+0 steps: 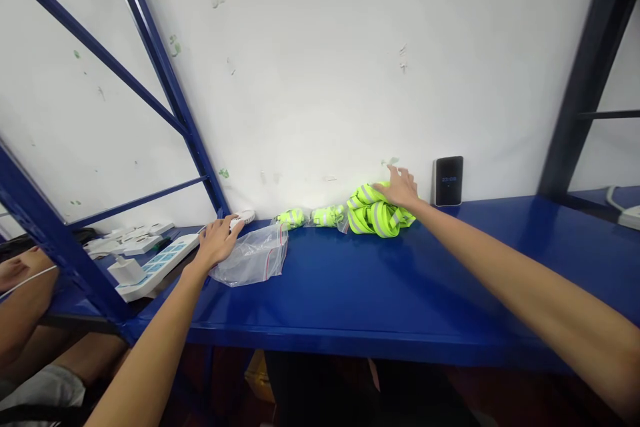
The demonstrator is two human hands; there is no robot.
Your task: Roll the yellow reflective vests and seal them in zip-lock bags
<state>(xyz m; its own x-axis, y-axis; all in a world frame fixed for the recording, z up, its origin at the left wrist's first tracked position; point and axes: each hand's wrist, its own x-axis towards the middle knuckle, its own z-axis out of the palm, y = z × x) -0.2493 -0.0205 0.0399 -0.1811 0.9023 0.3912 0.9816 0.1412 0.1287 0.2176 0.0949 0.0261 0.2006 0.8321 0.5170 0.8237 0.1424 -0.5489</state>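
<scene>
On the blue shelf, my right hand rests at the top of a loose heap of neon yellow reflective straps. Its fingers are apart and its thumb side touches the heap. My left hand is open over the left end of the shelf, by a white oval device with slots. Just beside it lie clear zip-lock bags with red seal lines, flat and overlapping. Between the hands, against the wall, sit two small bundles of the same neon material, a left one and a right one, seemingly in clear bags.
A small dark-screened clock leans at the wall on the right. Blue metal posts divide off the left, where a white power strip with a plugged charger lies. Another person's arm shows at far left.
</scene>
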